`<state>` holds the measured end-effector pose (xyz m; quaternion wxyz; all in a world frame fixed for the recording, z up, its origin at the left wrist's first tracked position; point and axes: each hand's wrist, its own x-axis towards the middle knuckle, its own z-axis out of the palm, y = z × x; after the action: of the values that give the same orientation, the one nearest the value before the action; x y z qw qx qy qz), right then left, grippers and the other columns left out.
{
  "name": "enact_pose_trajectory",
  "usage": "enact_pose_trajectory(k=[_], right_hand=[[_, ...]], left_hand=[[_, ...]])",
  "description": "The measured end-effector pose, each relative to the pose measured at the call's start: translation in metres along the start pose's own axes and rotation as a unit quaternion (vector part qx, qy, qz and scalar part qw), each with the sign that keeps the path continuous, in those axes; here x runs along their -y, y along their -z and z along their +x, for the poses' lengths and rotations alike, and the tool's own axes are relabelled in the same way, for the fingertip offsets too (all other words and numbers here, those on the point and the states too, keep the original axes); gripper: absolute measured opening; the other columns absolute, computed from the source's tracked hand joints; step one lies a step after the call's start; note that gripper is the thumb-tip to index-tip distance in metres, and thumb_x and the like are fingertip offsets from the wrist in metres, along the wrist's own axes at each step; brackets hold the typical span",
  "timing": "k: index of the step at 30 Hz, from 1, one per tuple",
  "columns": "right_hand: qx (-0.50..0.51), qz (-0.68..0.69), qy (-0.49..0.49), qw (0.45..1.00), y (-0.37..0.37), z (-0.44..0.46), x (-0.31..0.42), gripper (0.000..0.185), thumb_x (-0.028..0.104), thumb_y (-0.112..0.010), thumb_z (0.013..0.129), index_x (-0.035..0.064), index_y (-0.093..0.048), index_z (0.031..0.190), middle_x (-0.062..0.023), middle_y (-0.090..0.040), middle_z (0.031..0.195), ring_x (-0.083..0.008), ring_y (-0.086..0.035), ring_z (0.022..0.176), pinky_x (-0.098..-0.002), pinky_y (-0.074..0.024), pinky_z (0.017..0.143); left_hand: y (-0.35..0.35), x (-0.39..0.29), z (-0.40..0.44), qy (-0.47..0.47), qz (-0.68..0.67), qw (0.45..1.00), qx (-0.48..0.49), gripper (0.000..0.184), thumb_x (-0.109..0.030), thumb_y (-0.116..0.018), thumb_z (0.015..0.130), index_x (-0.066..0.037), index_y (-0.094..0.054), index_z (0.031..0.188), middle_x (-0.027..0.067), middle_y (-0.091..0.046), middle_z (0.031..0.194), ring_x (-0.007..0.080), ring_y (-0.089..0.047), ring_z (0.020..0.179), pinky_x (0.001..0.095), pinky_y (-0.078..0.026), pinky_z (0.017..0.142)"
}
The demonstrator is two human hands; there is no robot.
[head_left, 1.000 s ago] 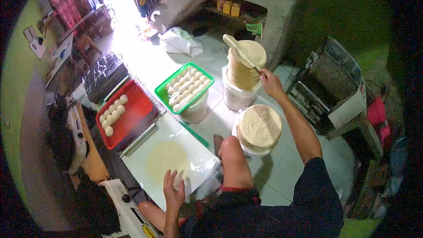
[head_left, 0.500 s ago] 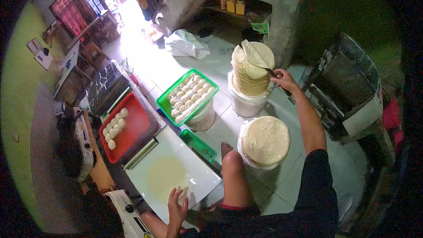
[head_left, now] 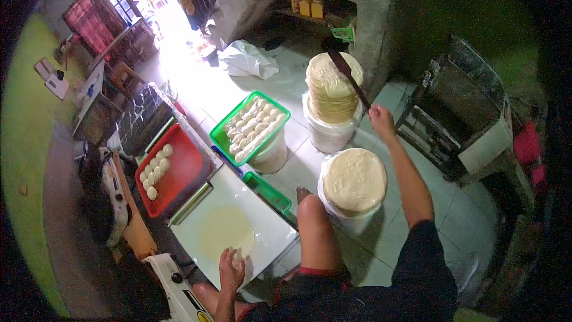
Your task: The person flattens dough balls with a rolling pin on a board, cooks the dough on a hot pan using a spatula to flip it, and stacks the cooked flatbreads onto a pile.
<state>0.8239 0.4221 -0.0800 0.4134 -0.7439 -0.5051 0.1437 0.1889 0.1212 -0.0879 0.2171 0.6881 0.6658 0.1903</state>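
In the head view, the right hand (head_left: pixel 381 121) is closed around a dark spatula (head_left: pixel 355 84), its blade over a tall stack of thin rounds (head_left: pixel 332 101) at the hand's ten o'clock (a shorter stack (head_left: pixel 355 181) sits near seven). The left hand (head_left: pixel 232 269), fingers loosely curled, has a pale sheet (head_left: pixel 225 228) at twelve o'clock on the white desk (head_left: pixel 275 226); contact is hard to judge.

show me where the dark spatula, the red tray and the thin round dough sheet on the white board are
dark spatula (head_left: pixel 350 78): head view, where blade meets handle
red tray (head_left: pixel 180 170): head view, bare floor
thin round dough sheet (head_left: pixel 226 228): head view, middle
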Motion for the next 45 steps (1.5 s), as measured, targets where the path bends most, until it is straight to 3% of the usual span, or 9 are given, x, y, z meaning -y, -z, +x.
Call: enact_pose_trajectory(k=[3, 13, 18, 20, 24, 33, 36, 39, 45], right_hand=[[0.008, -0.007, -0.054, 0.998, 0.012, -0.122, 0.019, 0.033, 0.032, -0.061, 0.094, 0.0021, -0.065, 0.106, -0.0201, -0.069, 0.105, -0.0385, -0.067, 0.095, -0.0489, -0.0517, 0.081], [0.002, -0.187, -0.044, 0.981, 0.008, -0.304, -0.023, 0.034, 0.025, -0.069, 0.090, 0.0006, -0.049, 0.104, -0.0190, -0.056, 0.098, -0.0337, -0.055, 0.094, -0.0442, -0.0456, 0.081], [-0.020, -0.077, 0.006, 0.997, 0.008, -0.293, 0.081, 0.032, 0.024, -0.069, 0.091, -0.0008, -0.056, 0.105, -0.0170, -0.061, 0.102, -0.0317, -0.060, 0.100, -0.0427, -0.0482, 0.083], [0.120, 0.021, -0.008, 0.993, -0.012, -0.299, 0.144, 0.029, 0.024, -0.070, 0.089, -0.0005, -0.062, 0.104, -0.0153, -0.066, 0.101, -0.0305, -0.064, 0.098, -0.0418, -0.0504, 0.084], [0.368, 0.004, 0.074, 0.927, -0.108, -0.304, 0.225, 0.025, 0.024, -0.069, 0.088, 0.0013, -0.072, 0.100, -0.0189, -0.071, 0.101, -0.0329, -0.069, 0.095, -0.0398, -0.0536, 0.082], [0.446, 0.121, 0.450, 0.764, -0.388, -0.314, 0.313, 0.020, 0.019, -0.062, 0.090, 0.0022, -0.074, 0.092, -0.0172, -0.069, 0.095, -0.0347, -0.063, 0.095, -0.0440, -0.0506, 0.089], [0.429, 0.055, 0.611, 0.664, -0.441, -0.336, 0.317, 0.017, 0.019, -0.063, 0.088, 0.0070, -0.074, 0.088, -0.0159, -0.067, 0.091, -0.0369, -0.062, 0.094, -0.0464, -0.0508, 0.086], [0.640, 0.147, 0.485, 0.577, -0.470, -0.344, 0.325, 0.012, 0.018, -0.064, 0.083, 0.0109, -0.074, 0.086, -0.0155, -0.064, 0.090, -0.0356, -0.060, 0.093, -0.0466, -0.0493, 0.084], [0.586, 0.181, 0.641, 0.462, -0.463, -0.340, 0.348, 0.018, 0.014, -0.063, 0.081, 0.0095, -0.065, 0.098, -0.0142, -0.061, 0.102, -0.0355, -0.058, 0.102, -0.0472, -0.0458, 0.092]], left_hand=[[-0.004, 0.016, -0.021, 0.005, 0.052, 0.998, 0.040, 0.053, -0.023, -0.076, 0.080, -0.005, -0.058, 0.127, 0.0307, -0.046, 0.142, 0.0470, -0.047, 0.129, 0.0513, -0.041, 0.107], [-0.019, 0.039, -0.012, -0.124, 0.168, 0.962, 0.177, 0.035, -0.025, -0.069, 0.083, -0.005, -0.058, 0.111, 0.0218, -0.022, 0.160, 0.0540, -0.024, 0.143, 0.0736, -0.028, 0.106], [0.009, 0.063, 0.046, -0.054, 0.085, 0.988, 0.115, 0.030, -0.020, -0.056, 0.093, 0.002, -0.052, 0.113, 0.0275, -0.060, 0.100, 0.0461, -0.061, 0.101, 0.0652, -0.035, 0.104], [0.038, 0.072, 0.075, -0.042, 0.102, 0.991, 0.079, 0.034, -0.023, -0.055, 0.094, 0.003, -0.051, 0.116, 0.0265, -0.062, 0.084, 0.0418, -0.065, 0.091, 0.0611, -0.037, 0.103], [0.086, 0.091, 0.151, -0.084, 0.244, 0.965, -0.044, 0.033, -0.022, -0.055, 0.094, 0.001, -0.051, 0.118, 0.0194, -0.065, 0.084, 0.0393, -0.066, 0.085, 0.0630, -0.037, 0.103], [0.240, 0.016, 0.213, -0.127, 0.292, 0.862, -0.394, 0.039, -0.020, -0.068, 0.087, -0.007, -0.056, 0.122, 0.0152, -0.059, 0.122, 0.0356, -0.059, 0.112, 0.0619, -0.028, 0.113], [0.202, 0.031, 0.159, -0.097, 0.152, 0.942, -0.281, 0.041, -0.018, -0.071, 0.085, -0.007, -0.058, 0.122, 0.0178, -0.063, 0.127, 0.0373, -0.058, 0.121, 0.0568, -0.035, 0.109], [0.123, 0.068, 0.094, 0.013, 0.005, 0.976, -0.217, 0.035, -0.013, -0.070, 0.084, -0.005, -0.061, 0.117, 0.0198, -0.063, 0.123, 0.0391, -0.060, 0.117, 0.0467, -0.045, 0.104], [0.026, 0.098, 0.038, 0.209, -0.051, 0.944, -0.249, 0.040, -0.012, -0.069, 0.083, -0.003, -0.059, 0.120, 0.0203, -0.060, 0.125, 0.0403, -0.055, 0.120, 0.0476, -0.043, 0.103]])
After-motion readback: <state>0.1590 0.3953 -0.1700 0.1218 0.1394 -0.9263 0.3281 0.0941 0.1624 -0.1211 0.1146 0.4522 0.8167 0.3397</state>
